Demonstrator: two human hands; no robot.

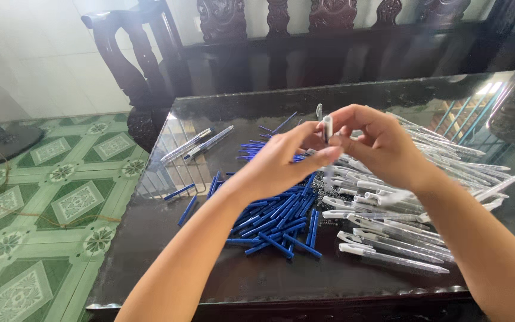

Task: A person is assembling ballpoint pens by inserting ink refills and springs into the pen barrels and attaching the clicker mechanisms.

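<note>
My left hand (281,164) and my right hand (379,143) meet above the dark glass-topped table (168,238), both pinching one clear pen barrel (327,126) that stands nearly upright between the fingertips. Under my left hand lies a heap of blue pen refills (275,223). Under and to the right of my right hand lies a pile of clear pen barrels with white clips (397,247). Small dark springs (326,222) sit between the two heaps.
Two assembled pens (198,143) rest at the table's far left. A carved dark wooden bench (281,36) stands behind the table. A fan base (4,143) sits on the green patterned tile floor (43,209) to the left.
</note>
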